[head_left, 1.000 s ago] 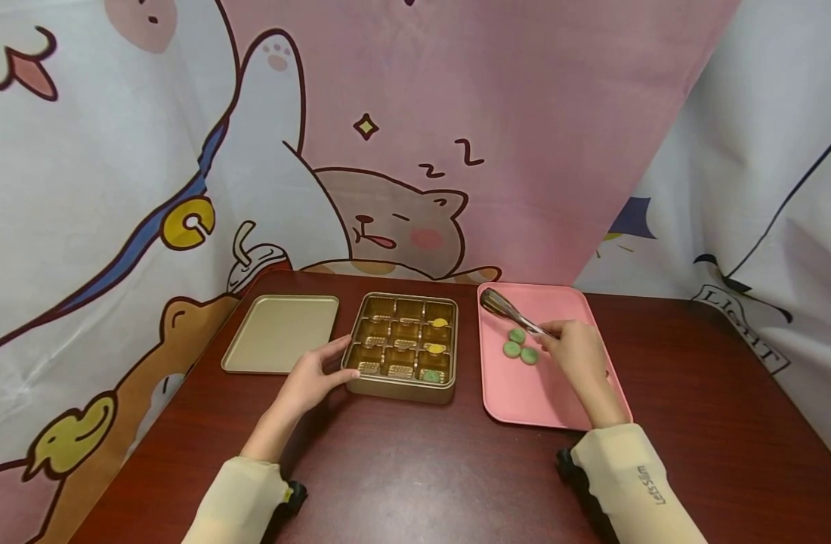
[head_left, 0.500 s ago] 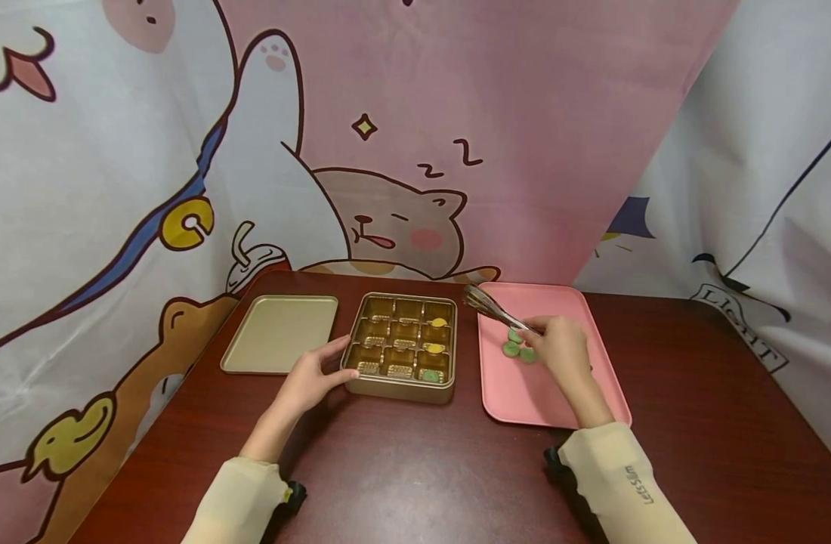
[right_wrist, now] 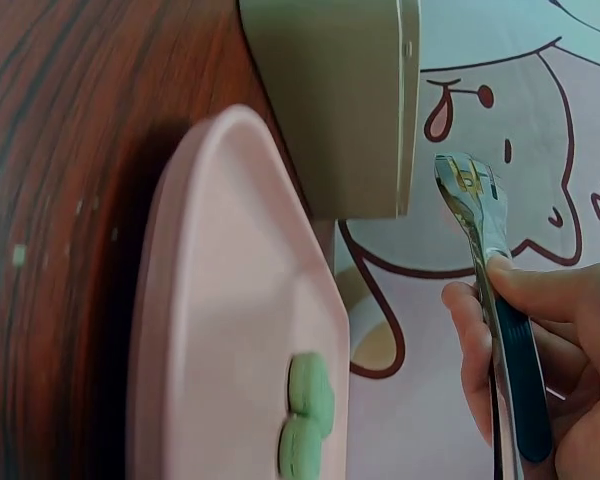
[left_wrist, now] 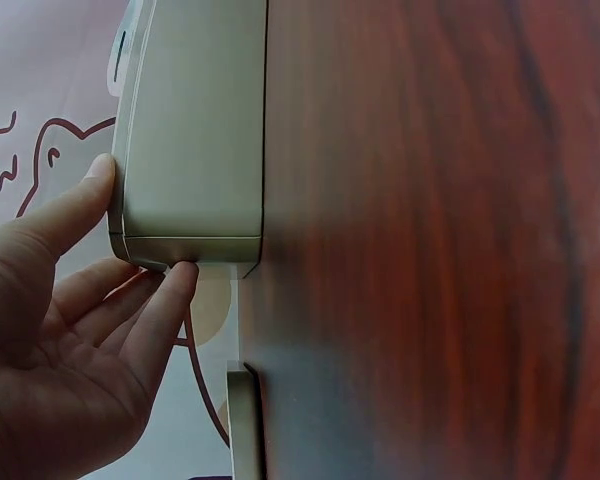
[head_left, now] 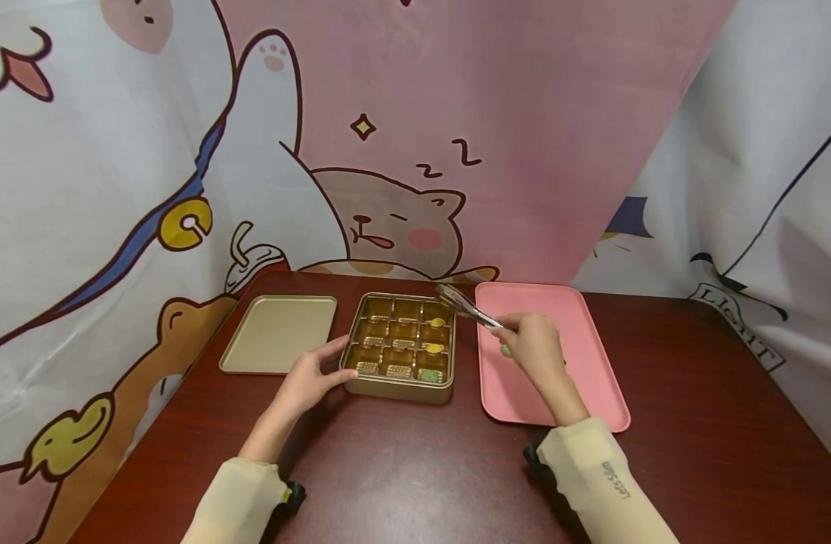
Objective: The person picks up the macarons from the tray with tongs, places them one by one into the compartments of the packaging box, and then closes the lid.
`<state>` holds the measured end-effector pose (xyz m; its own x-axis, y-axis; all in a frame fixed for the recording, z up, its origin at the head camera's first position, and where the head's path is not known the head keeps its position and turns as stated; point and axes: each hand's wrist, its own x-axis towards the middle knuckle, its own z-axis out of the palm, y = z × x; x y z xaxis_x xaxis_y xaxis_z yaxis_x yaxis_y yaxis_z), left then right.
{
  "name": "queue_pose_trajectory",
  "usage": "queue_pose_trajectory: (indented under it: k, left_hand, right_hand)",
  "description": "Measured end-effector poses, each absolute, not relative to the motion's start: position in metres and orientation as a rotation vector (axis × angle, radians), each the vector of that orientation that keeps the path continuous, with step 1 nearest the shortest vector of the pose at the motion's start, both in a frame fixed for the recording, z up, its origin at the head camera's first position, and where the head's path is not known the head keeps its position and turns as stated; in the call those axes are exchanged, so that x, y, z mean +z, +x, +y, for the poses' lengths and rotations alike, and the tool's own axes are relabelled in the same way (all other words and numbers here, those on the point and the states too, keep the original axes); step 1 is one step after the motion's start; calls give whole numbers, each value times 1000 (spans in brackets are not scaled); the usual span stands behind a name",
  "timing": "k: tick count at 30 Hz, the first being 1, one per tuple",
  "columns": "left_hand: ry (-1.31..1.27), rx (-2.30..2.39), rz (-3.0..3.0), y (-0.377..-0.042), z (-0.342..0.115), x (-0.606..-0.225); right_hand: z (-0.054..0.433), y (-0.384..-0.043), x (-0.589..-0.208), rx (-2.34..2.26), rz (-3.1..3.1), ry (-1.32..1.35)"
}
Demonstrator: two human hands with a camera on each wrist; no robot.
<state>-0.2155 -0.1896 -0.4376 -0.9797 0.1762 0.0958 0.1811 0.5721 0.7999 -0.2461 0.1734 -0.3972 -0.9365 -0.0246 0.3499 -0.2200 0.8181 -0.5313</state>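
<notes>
Tabletop point(head_left: 402, 468): dark red-brown, across the lower part of your head view.
Cloth backdrop point(head_left: 545, 113): pink at your upper centre, white either side.
Sleeping animal print point(head_left: 395, 204): near your frame's centre.
Yellow bell print point(head_left: 172, 225): at your left.
"LIGHT" lettering point(head_left: 740, 325): at your right.

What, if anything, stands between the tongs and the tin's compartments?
Nothing visible: the right hand holds the tongs higher than the rim of the tin, and its compartments lie uncovered.

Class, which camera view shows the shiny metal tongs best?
Right wrist view: the shiny metal tongs appear largest there, dark handle plain in the right hand. The head view shows them smaller, tips overlapping the square gold tin; the left wrist view shows none of them.
</notes>
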Motion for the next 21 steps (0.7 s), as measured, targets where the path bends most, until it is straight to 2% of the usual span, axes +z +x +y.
queue_pose_trajectory:
  k: [21]
  left_hand:
    - [-307,-1436,-2773,-215,-189,-437]
  right_hand:
    - [132,-252,-400,853,-2775,170]
